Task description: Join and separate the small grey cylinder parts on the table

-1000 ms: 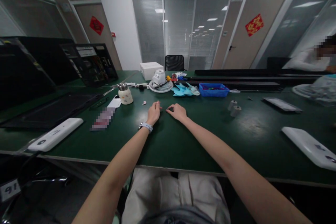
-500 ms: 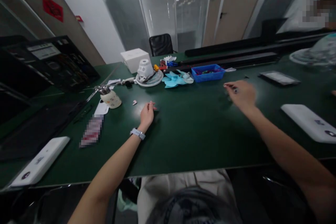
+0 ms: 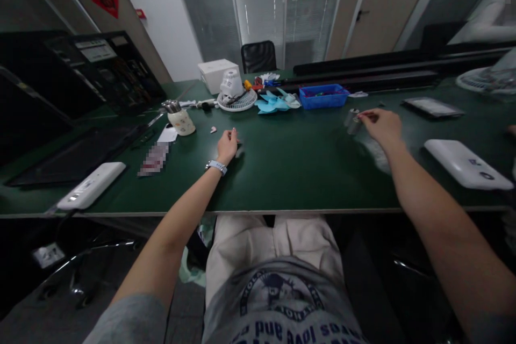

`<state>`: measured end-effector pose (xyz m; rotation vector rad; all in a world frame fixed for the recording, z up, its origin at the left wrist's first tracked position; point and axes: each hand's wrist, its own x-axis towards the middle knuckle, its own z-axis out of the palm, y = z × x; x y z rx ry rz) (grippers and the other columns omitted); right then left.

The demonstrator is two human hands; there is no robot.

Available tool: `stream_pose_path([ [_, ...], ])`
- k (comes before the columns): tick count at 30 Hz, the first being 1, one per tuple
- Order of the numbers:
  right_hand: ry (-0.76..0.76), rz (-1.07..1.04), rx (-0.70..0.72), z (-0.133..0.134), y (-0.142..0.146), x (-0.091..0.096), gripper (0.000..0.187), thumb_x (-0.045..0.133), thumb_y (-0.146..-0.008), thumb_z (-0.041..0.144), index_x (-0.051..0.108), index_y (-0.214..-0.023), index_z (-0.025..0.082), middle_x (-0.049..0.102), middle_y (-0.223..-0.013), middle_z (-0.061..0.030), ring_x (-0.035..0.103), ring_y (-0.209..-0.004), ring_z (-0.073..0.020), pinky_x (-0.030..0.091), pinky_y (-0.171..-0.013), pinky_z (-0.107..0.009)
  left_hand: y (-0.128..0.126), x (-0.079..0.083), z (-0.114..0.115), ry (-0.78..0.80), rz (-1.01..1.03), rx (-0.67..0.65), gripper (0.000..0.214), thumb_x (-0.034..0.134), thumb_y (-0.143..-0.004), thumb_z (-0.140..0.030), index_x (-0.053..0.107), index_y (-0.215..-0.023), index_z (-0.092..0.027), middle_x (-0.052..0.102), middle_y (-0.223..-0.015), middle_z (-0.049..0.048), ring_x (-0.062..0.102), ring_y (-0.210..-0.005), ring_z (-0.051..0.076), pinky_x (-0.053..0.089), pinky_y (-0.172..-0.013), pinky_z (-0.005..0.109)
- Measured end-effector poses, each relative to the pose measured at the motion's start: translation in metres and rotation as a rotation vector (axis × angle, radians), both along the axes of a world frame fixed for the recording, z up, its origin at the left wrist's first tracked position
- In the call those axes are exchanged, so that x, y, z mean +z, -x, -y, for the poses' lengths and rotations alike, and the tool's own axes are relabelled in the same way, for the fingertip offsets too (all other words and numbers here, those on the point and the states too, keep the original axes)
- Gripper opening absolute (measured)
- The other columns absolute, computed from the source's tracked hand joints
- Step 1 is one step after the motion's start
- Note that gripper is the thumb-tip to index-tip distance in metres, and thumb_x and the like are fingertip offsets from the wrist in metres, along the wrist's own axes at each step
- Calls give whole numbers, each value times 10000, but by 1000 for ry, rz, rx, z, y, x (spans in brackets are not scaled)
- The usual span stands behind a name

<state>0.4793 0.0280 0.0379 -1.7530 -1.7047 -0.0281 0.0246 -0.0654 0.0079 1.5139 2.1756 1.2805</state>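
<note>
My right hand [image 3: 381, 126] is above the right part of the green table [image 3: 290, 172], thumb and fingers pinched together. At its fingertips is a small grey cylinder [image 3: 355, 128]. A second grey cylinder [image 3: 350, 116] stands close beside that one, on its left. My left hand [image 3: 228, 146], with a watch [image 3: 217, 167] at its wrist, rests on the table with curled fingers. What it holds, if anything, I cannot make out. A small pink piece [image 3: 213, 129] lies to the left of this hand.
Farther back are a white fan body [image 3: 231, 85] with its round grille, light blue fan blades [image 3: 272, 102] and a blue tray [image 3: 323, 98]. A cream jar of tools [image 3: 182, 122] stands at left. White devices [image 3: 92, 185] lie near both sides; another person [image 3: 497, 16] is at far right.
The view has tilted downward, showing more of my lap. Two grey cylinders now show at my right fingertips, where the earlier picture was blurred. My left hand stays curled on the table.
</note>
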Motion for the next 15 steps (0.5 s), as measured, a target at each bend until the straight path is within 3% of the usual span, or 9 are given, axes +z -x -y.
stream_pose_path([
  [8, -14, 81, -51, -3, 3, 2, 307, 556, -898, 407, 715, -1076, 215, 707, -984, -97, 597, -821, -207, 366, -674, -289, 2, 1, -4, 47, -49, -15, 428, 328, -958, -496, 605, -1033, -179, 736, -874, 85, 662, -872, 223, 440, -780, 296],
  [15, -39, 120, -41, -4, 4, 1, 332, 566, -867, 422, 735, -1053, 205, 709, -963, -107, 618, -826, -238, 440, -721, -325, 3, -1, -2, 34, -30, -30, 422, 345, -950, -501, 610, -1037, -184, 736, -869, 83, 663, -864, 227, 445, -775, 301],
])
